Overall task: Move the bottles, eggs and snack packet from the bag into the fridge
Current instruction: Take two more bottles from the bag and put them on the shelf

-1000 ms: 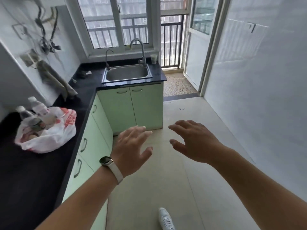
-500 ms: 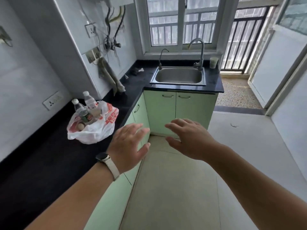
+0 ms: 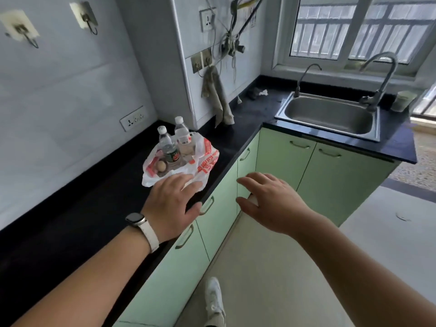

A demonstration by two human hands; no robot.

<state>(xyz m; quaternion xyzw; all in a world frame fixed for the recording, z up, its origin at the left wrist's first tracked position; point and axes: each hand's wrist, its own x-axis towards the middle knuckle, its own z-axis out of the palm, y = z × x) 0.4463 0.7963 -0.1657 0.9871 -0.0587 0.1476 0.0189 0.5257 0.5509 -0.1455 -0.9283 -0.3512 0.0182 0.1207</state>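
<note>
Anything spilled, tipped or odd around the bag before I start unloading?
Nothing spilled. The bag sits open on the black counter, both bottles upright inside it, an egg loose beside them. Oddities are elsewhere: loose wires dangle on the wall, and crumpled scraps lie near the sink.

A home kitchen: black L-shaped counter over pale green cabinets, steel sink with two taps beneath a barred window, tiled walls with sockets and hooks, a cloth hanging by the corner.
</note>
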